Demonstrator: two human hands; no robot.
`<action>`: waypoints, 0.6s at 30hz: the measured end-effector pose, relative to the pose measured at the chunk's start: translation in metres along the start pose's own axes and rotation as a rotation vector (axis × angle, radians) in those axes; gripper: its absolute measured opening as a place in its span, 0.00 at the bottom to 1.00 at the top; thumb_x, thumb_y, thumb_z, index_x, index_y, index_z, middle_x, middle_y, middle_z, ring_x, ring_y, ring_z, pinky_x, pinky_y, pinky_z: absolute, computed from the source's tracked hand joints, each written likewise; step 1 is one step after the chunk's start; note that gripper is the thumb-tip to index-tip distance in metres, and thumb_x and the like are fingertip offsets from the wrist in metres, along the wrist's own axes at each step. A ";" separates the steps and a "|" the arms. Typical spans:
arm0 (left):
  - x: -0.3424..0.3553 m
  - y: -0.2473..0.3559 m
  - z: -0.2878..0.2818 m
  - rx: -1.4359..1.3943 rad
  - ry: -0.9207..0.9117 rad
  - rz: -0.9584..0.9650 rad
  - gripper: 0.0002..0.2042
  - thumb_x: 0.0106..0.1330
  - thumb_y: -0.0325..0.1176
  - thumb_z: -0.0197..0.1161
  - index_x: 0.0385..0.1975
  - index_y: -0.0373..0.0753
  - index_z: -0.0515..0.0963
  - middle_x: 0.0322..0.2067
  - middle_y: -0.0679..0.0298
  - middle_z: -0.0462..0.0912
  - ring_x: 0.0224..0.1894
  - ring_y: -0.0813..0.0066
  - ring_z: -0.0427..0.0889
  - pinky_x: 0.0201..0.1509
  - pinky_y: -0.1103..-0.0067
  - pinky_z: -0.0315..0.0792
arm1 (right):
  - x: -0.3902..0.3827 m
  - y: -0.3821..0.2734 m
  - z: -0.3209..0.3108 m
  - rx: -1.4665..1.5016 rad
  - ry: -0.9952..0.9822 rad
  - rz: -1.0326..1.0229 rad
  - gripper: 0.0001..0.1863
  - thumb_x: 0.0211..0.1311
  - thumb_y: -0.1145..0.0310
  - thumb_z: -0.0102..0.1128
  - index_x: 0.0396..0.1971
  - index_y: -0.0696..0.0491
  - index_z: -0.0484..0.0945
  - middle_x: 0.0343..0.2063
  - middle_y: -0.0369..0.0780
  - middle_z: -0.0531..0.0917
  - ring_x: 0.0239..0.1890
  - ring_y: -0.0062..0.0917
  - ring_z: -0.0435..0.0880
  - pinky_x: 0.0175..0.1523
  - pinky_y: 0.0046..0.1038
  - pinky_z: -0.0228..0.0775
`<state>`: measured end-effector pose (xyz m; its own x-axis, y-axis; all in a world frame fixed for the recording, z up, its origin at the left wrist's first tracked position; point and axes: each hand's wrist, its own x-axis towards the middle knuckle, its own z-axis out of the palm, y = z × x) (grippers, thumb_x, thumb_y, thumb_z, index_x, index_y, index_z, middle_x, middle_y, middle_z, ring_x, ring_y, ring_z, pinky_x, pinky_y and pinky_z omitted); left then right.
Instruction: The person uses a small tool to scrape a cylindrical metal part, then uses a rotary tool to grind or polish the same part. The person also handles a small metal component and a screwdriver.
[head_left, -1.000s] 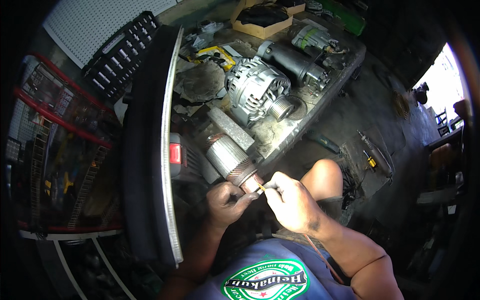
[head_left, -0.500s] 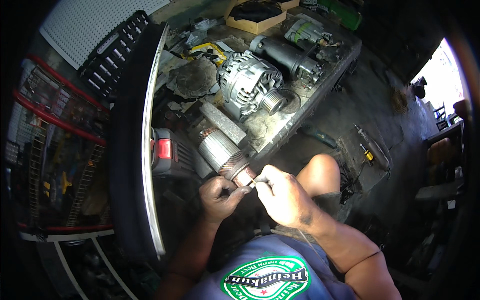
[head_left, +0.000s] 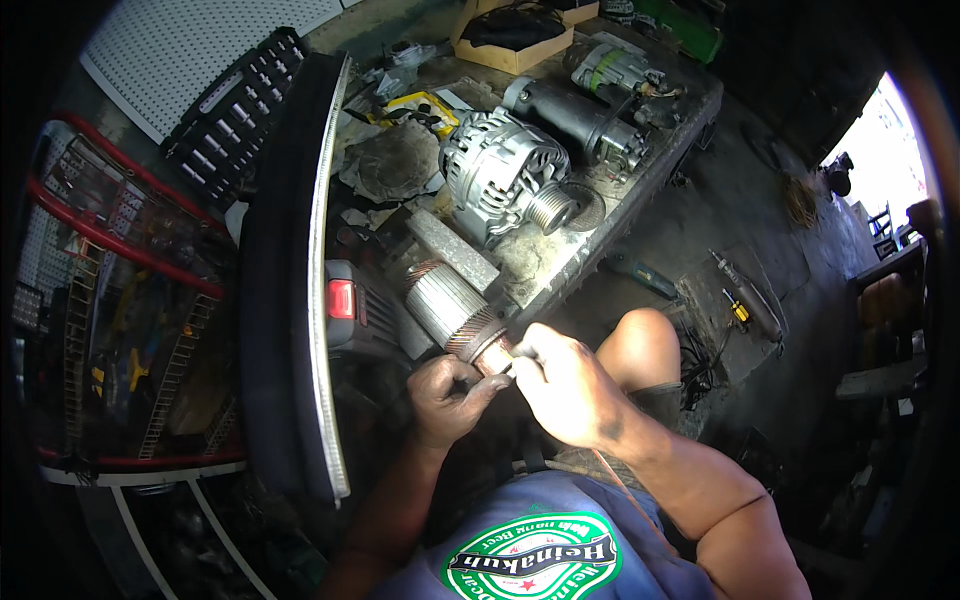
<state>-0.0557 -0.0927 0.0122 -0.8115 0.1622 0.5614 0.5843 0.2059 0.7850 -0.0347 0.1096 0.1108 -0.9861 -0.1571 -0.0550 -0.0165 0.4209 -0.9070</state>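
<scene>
- A ribbed metal armature (head_left: 448, 308) lay aslant beside a grey metal bar (head_left: 453, 250) at the near edge of the desk (head_left: 530, 265), its copper-coloured end (head_left: 493, 355) toward the person.
- The left hand (head_left: 447, 403) was curled beside that end, thumb stretched to the tip; whether it gripped anything could not be told.
- The right hand (head_left: 568, 385) met it from the other side, fingers (head_left: 532, 352) drawn together at the tips; anything pinched between them was too small to make out.
- An orange strand (head_left: 625, 485) slanted from below the right wrist across the shirt.
- The step in hand looked like close fingertip work at the armature's end; the next move seemed to call for a steady left thumb and a fine, controlled right-hand pinch.
- Behind, a silver alternator (head_left: 505, 170) sat beside a black cylindrical motor (head_left: 560, 118).
</scene>
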 end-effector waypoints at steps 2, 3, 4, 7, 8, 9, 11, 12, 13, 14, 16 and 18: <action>0.001 0.000 0.000 -0.017 0.026 0.009 0.16 0.55 0.28 0.86 0.25 0.39 0.78 0.22 0.61 0.85 0.23 0.75 0.83 0.26 0.78 0.73 | 0.001 -0.001 0.000 -0.007 -0.031 0.059 0.08 0.75 0.71 0.58 0.39 0.62 0.77 0.26 0.50 0.82 0.28 0.36 0.83 0.37 0.39 0.73; 0.001 -0.001 -0.001 -0.003 0.022 0.031 0.16 0.55 0.28 0.86 0.24 0.39 0.77 0.22 0.61 0.85 0.22 0.75 0.83 0.26 0.78 0.73 | -0.001 -0.002 -0.001 -0.047 -0.056 0.152 0.08 0.75 0.71 0.58 0.39 0.62 0.77 0.26 0.51 0.83 0.28 0.37 0.83 0.37 0.39 0.74; 0.001 -0.001 -0.001 0.008 0.019 0.029 0.17 0.55 0.28 0.86 0.24 0.39 0.77 0.21 0.61 0.84 0.22 0.75 0.82 0.26 0.77 0.72 | 0.002 -0.003 0.002 -0.048 -0.010 0.054 0.08 0.75 0.71 0.58 0.39 0.62 0.77 0.25 0.49 0.82 0.27 0.33 0.81 0.36 0.38 0.73; 0.002 -0.003 -0.001 0.017 0.015 0.042 0.17 0.54 0.28 0.86 0.24 0.39 0.77 0.21 0.62 0.83 0.21 0.75 0.81 0.25 0.76 0.71 | 0.004 -0.005 0.003 0.047 0.043 -0.107 0.08 0.75 0.71 0.58 0.38 0.61 0.77 0.23 0.47 0.80 0.26 0.28 0.79 0.34 0.35 0.72; 0.002 -0.003 -0.002 0.030 0.010 0.044 0.17 0.54 0.28 0.86 0.24 0.39 0.77 0.21 0.62 0.83 0.21 0.75 0.81 0.25 0.76 0.71 | 0.001 -0.005 0.000 -0.050 -0.001 -0.001 0.08 0.75 0.70 0.58 0.38 0.61 0.77 0.22 0.46 0.79 0.25 0.26 0.78 0.34 0.34 0.72; 0.001 -0.002 -0.002 0.030 0.022 0.054 0.17 0.54 0.28 0.87 0.24 0.39 0.77 0.21 0.62 0.83 0.21 0.75 0.81 0.24 0.76 0.71 | 0.000 -0.005 -0.001 -0.046 -0.022 0.041 0.08 0.75 0.70 0.58 0.39 0.61 0.77 0.23 0.46 0.79 0.25 0.26 0.78 0.34 0.34 0.72; 0.001 -0.003 -0.001 0.012 0.028 0.043 0.18 0.54 0.28 0.87 0.24 0.39 0.77 0.21 0.62 0.83 0.21 0.74 0.81 0.25 0.76 0.72 | -0.001 -0.006 -0.003 -0.082 -0.060 0.166 0.08 0.75 0.70 0.58 0.39 0.61 0.77 0.23 0.47 0.79 0.25 0.26 0.78 0.34 0.35 0.72; 0.000 -0.002 0.000 -0.007 0.025 0.026 0.18 0.54 0.28 0.87 0.24 0.39 0.77 0.21 0.61 0.83 0.21 0.74 0.82 0.25 0.76 0.72 | 0.002 -0.005 -0.002 -0.078 -0.060 0.141 0.08 0.75 0.71 0.58 0.38 0.61 0.78 0.22 0.45 0.79 0.25 0.25 0.77 0.33 0.35 0.71; 0.000 -0.002 0.000 0.008 0.025 0.031 0.18 0.54 0.29 0.87 0.24 0.39 0.77 0.21 0.61 0.84 0.21 0.74 0.82 0.25 0.76 0.72 | 0.003 -0.006 -0.002 -0.014 -0.022 0.029 0.08 0.75 0.71 0.58 0.38 0.61 0.78 0.22 0.44 0.79 0.25 0.25 0.77 0.33 0.35 0.71; 0.000 -0.001 -0.001 0.024 0.017 0.023 0.18 0.54 0.29 0.87 0.24 0.39 0.77 0.21 0.60 0.84 0.22 0.73 0.83 0.25 0.76 0.73 | 0.003 -0.006 -0.001 0.015 0.015 -0.022 0.08 0.75 0.71 0.58 0.37 0.61 0.78 0.22 0.44 0.79 0.25 0.25 0.77 0.33 0.35 0.71; 0.001 -0.001 -0.002 0.040 0.008 0.033 0.18 0.55 0.30 0.87 0.24 0.40 0.77 0.22 0.59 0.85 0.23 0.71 0.85 0.26 0.76 0.74 | 0.003 -0.006 -0.001 -0.001 -0.003 -0.012 0.08 0.75 0.72 0.58 0.36 0.61 0.77 0.22 0.44 0.80 0.25 0.24 0.78 0.34 0.36 0.71; 0.001 -0.002 -0.003 0.034 0.004 0.037 0.18 0.54 0.29 0.87 0.24 0.40 0.77 0.22 0.60 0.85 0.23 0.71 0.85 0.26 0.76 0.74 | -0.001 -0.005 -0.002 -0.007 -0.041 0.090 0.07 0.75 0.72 0.58 0.36 0.61 0.77 0.23 0.46 0.80 0.26 0.25 0.79 0.34 0.36 0.71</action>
<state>-0.0576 -0.0957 0.0120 -0.7891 0.1661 0.5913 0.6141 0.2329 0.7541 -0.0337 0.1097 0.1161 -0.9761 -0.1541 -0.1535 0.0711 0.4409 -0.8948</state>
